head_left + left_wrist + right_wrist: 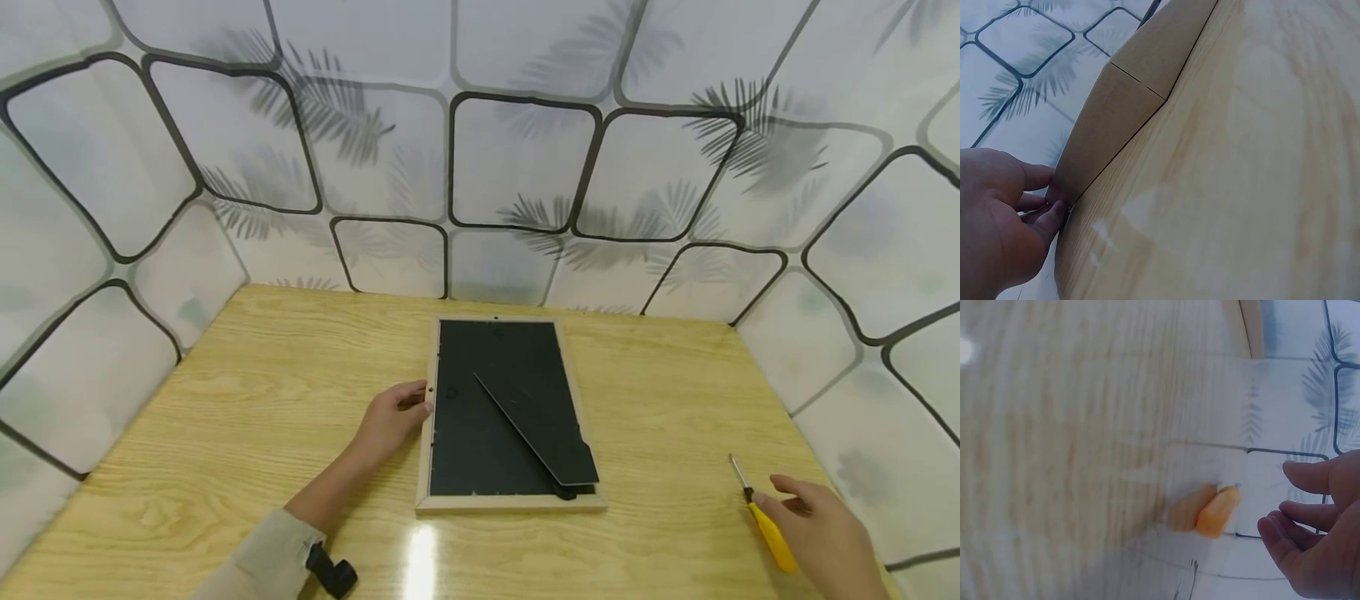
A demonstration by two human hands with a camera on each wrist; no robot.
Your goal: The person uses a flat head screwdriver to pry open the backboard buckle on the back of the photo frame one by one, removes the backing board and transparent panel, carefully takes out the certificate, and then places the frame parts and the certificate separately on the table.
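A picture frame [500, 502] with a light wooden border lies face down, its black backing board [480, 450] up. Slanting across that board is a black stand leg [543, 429]. My left hand [392, 419] holds the frame's left border between thumb and fingers; in the left wrist view the left hand [1004, 219] has its fingertips right at the wooden side [1107, 119]. Over to the right, my right hand [821, 529] hovers beside a screwdriver [772, 537] with a yellow handle and metal shaft. The right wrist view shows the right hand [1316, 528] with loosely bent fingers, apart from the handle [1217, 512].
All of it lies on a wood-grain table [300, 350]. Patterned cloth walls [517, 167] with leaf prints and dark outlines rise at the back and both sides. A black device [332, 572] sits on the left sleeve.
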